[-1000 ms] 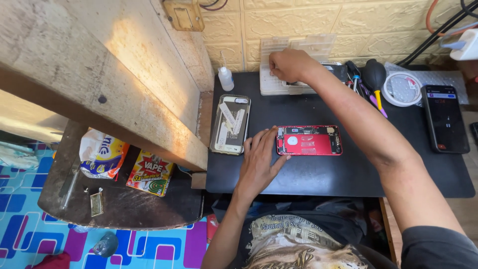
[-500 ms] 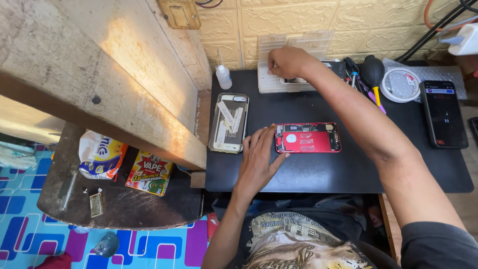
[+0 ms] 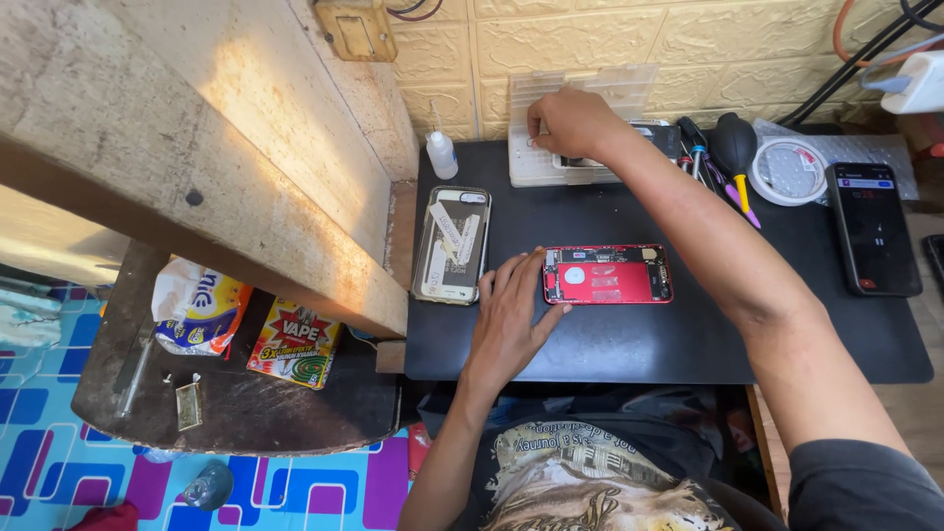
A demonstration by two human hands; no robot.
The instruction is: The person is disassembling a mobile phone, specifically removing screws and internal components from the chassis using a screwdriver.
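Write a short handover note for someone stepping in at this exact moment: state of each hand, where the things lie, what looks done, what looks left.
Left hand: flat on the black mat, fingertips steadying the opened red phone; no grip.
Right hand: reaching into the clear parts tray by the wall; what it pinches is hidden.
Detached screen panel lies left of the phone.
Done: phone is open.
Left: its insides are still exposed, screen not refitted.

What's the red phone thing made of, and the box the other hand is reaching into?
The red phone looks like painted metal: smooth, matte red shell with small dark parts inside. The left hand steadies it. The box under the right hand seems clear plastic, see-through with little compartments.
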